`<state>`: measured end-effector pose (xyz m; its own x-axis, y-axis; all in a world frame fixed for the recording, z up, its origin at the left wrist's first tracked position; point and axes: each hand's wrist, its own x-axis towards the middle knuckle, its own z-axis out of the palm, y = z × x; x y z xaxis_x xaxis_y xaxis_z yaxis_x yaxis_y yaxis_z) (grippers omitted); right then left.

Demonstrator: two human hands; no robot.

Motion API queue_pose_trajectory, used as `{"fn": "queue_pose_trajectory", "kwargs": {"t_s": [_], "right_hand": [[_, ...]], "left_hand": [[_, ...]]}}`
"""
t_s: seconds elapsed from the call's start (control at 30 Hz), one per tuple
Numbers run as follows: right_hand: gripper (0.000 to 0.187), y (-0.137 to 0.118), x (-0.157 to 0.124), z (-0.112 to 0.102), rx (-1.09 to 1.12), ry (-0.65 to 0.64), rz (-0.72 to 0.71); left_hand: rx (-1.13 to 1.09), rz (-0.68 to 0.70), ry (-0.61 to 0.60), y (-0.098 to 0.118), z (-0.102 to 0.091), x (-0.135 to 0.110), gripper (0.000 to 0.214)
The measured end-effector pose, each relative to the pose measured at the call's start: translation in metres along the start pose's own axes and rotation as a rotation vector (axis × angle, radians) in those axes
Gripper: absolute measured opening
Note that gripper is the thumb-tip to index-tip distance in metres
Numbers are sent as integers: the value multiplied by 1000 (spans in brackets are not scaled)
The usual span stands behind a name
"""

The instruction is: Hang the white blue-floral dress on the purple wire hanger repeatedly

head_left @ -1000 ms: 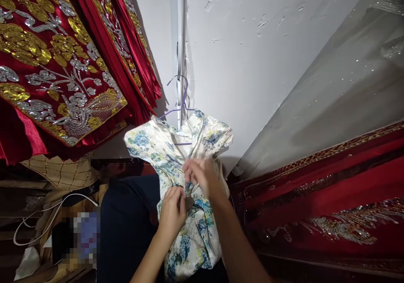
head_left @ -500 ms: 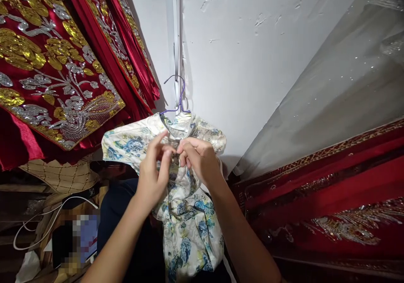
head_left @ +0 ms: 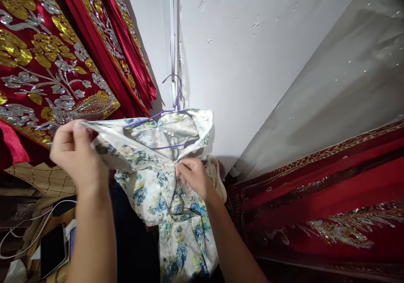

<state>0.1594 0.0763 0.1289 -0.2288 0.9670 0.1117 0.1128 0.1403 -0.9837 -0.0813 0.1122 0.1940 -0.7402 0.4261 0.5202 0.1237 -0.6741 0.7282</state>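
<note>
The person's left grip (head_left: 77, 157) is clamped, thumb against fingers, on the edge of the floral garment (head_left: 151, 190), which is stretched taut toward it. The right grip (head_left: 194, 175) is pinched on the same garment at the base of the neck opening. I see the purple hanger (head_left: 176, 103) between and above the two grips, its lower bar within that opening. A shoe (head_left: 217, 175) shows just beside the right grip; a phone (head_left: 53, 249) lies below the left grip.

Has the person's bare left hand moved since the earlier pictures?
Yes: the left hand has moved leftward, farther from the pale vertical strip on the white wall.
</note>
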Motion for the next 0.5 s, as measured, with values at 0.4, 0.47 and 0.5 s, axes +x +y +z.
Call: {"fn": "queue_pose_trajectory", "kwargs": {"t_s": [0.4,0.47,0.5], "right_hand": [[31,27,-76,10,215,-295,294],[33,23,-81,0,174,-379,307],[34,21,-83,-4,176,-376,295]], "left_hand": [[210,-710,-848,-70,-82,-152,11],[268,-665,-1003,-61,-84,-153,13],[257,-661,-1025,-55,-83,-150,15]]}}
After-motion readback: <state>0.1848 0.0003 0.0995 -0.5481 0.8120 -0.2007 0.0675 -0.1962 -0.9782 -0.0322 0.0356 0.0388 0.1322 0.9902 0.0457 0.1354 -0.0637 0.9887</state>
